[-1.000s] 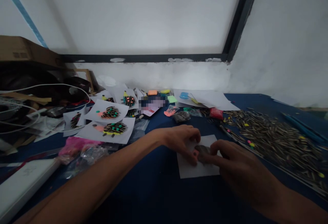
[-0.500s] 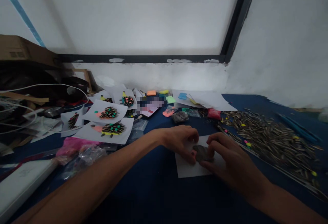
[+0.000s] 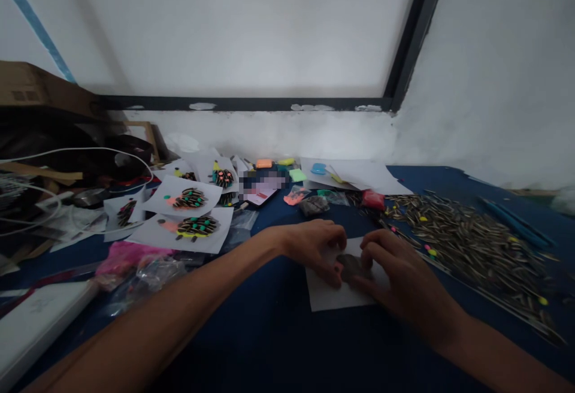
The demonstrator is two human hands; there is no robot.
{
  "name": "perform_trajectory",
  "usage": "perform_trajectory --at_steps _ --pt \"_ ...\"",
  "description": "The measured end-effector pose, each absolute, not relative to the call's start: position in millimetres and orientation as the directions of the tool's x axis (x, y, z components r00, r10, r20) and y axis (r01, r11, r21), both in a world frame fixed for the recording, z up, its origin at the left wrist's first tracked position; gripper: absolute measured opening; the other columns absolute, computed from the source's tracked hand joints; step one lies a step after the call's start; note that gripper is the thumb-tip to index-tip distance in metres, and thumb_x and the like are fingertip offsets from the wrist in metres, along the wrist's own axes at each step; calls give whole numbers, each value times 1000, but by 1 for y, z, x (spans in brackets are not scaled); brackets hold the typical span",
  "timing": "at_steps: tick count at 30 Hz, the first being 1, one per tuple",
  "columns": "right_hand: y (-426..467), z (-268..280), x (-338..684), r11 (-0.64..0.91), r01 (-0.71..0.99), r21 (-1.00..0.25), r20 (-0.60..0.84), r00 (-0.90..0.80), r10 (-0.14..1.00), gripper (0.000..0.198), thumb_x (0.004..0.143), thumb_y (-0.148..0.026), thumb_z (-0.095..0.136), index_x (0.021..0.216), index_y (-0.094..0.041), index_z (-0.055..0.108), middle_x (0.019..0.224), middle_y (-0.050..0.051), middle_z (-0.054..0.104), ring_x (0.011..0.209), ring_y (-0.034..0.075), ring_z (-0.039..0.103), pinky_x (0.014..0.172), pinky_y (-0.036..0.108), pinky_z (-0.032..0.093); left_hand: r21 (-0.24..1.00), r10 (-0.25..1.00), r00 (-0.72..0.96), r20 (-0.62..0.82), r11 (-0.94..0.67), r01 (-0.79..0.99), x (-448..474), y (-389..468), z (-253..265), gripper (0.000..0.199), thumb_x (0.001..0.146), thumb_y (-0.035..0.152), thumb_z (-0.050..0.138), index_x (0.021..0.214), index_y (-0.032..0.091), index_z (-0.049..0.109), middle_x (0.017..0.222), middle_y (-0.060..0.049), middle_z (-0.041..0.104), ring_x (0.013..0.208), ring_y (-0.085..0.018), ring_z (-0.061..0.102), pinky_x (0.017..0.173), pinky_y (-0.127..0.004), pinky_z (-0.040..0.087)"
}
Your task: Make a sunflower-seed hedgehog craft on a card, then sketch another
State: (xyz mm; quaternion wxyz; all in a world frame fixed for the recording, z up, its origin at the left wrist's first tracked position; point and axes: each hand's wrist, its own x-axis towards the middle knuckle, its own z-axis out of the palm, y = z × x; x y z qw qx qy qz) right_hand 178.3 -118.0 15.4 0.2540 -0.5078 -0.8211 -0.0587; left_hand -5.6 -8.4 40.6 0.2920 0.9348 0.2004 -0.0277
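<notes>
On a small sheet of white paper (image 3: 321, 297) lies a flattened grey lump of modelling clay (image 3: 353, 266) with a coral-pink piece of clay (image 3: 339, 270) at its left end. My left hand (image 3: 318, 246) curls around that left end, its thumb against the pink piece. From the other side, my right hand (image 3: 395, 273) closes on the grey lump, thumb along its near edge and fingers bent over it. My fingers cover part of the lump's right side.
Sunflower seeds (image 3: 467, 249) are heaped on the right. Behind my hands lie a bagged grey clay block (image 3: 314, 205), a red clay packet (image 3: 372, 199) and a phone (image 3: 265, 192). Papers with seed-covered hedgehog figures (image 3: 197, 226) spread left, near plastic bags (image 3: 157, 273) and a white box (image 3: 45, 321).
My right fingers and thumb have shifted slightly over the grey clay. My left hand stays almost in place, and the whole view has drifted a little.
</notes>
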Motion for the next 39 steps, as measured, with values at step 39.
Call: perform_trajectory --at_steps 39 --pt "-125 27 196 762 585 278 340 -802 492 20 76 -8 52 90 -16 65 78 7 58 67 19 49 60 34 35 540 369 917 -149 -747 388 -5 -8 38 60 61 47 76 109 19 52 106 -4 50 97 -19 50 82 -28 42"
